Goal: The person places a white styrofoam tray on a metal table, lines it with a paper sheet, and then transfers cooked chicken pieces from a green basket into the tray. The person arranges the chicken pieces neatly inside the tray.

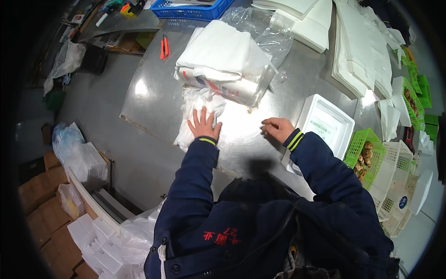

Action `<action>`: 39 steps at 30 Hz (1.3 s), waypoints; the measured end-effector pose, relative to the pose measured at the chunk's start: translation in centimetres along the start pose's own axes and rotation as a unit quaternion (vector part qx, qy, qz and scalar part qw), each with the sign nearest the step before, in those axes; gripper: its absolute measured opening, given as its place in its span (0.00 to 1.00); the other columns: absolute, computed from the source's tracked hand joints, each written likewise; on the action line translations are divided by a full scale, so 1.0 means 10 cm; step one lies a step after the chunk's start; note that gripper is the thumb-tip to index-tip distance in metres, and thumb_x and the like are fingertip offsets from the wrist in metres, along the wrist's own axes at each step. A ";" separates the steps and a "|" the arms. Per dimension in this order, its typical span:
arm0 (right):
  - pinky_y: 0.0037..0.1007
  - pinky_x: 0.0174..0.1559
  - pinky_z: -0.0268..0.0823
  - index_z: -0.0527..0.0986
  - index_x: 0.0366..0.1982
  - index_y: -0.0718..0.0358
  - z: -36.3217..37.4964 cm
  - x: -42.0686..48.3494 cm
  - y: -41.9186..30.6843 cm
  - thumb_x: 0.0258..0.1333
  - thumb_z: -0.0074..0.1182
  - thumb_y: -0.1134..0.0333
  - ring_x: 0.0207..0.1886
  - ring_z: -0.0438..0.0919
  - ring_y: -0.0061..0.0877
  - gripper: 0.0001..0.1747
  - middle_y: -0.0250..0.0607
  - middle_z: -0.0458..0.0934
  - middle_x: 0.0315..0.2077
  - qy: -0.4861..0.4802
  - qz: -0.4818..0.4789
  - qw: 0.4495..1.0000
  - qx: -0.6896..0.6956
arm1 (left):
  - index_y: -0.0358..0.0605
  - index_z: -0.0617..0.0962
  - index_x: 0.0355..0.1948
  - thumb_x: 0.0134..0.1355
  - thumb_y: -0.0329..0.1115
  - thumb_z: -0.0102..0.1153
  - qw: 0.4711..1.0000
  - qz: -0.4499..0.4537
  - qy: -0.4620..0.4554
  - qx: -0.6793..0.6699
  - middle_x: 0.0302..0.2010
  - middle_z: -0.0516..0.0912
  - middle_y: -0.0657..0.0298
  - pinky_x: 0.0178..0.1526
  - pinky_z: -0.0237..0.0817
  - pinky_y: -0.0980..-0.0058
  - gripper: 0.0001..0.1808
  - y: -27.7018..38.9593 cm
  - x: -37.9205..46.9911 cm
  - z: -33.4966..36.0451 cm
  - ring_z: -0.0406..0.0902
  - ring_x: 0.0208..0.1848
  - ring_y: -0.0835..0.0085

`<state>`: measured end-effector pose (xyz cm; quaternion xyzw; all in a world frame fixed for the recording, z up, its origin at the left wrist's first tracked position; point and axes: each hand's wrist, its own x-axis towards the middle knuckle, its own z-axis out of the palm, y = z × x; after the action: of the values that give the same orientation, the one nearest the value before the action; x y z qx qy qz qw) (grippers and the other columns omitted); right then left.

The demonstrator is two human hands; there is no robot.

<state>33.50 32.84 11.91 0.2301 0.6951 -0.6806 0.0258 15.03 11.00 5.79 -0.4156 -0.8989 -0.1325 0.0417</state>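
Observation:
My left hand (pixel 204 127) lies flat with spread fingers on a crumpled white cloth or soft paper (pixel 204 97) near the left part of the metal table. Just beyond it stands a plastic-wrapped pack (pixel 226 85) with a stack of folded white sheets (pixel 216 45) on top. My right hand (pixel 279 129) is over the bare metal, its fingers loosely curled and slightly apart. Nothing shows in it, though its underside is hidden. Beside the right wrist is a white foam tray (pixel 346 122) with a printed sheet or label inside, partly covered by my sleeve.
A red utility knife (pixel 164 47) lies at the far left of the steel table (pixel 150 94). Further back are a blue plastic basket (pixel 191 13) and stacked white sheets (pixel 362 48). Green baskets (pixel 376 157) with brown mushroom-like pieces stand at right. Cardboard boxes (pixel 52 216) fill the lower left.

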 end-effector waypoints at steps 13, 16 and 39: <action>0.42 0.51 0.54 0.71 0.43 0.53 -0.43 1.33 -0.94 0.38 0.56 0.67 0.56 0.58 0.34 0.23 0.37 0.65 0.49 0.269 -0.233 0.710 -0.607 | 0.50 0.82 0.27 0.57 0.43 0.49 0.943 0.006 -0.115 -0.313 0.40 0.80 0.64 0.59 0.45 0.58 0.13 -0.28 -0.05 -0.03 0.63 0.56 0.58; 0.33 0.49 0.60 0.74 0.36 0.58 -0.53 1.42 -1.31 0.37 0.52 0.73 0.48 0.68 0.34 0.17 0.37 0.73 0.40 0.294 -0.349 0.782 -0.424 | 0.44 0.80 0.32 0.54 0.39 0.54 0.954 -0.029 -0.063 -0.292 0.37 0.80 0.58 0.53 0.57 0.63 0.11 -0.20 0.12 -0.45 0.72 0.47 0.58; 0.18 0.39 0.64 0.73 0.36 0.70 -0.96 -0.29 -1.05 0.46 0.42 0.77 0.33 0.72 0.17 0.13 0.34 0.76 0.31 0.189 -0.090 0.966 0.150 | 0.46 0.76 0.27 0.42 0.27 0.54 0.997 0.004 -0.030 0.078 0.28 0.78 0.60 0.44 0.60 0.63 0.07 0.91 2.04 -0.57 0.74 0.38 0.63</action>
<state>35.03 41.51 23.45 0.2922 0.5953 -0.7207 -0.2022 8.46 30.09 16.94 -0.4183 -0.9057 -0.0494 0.0469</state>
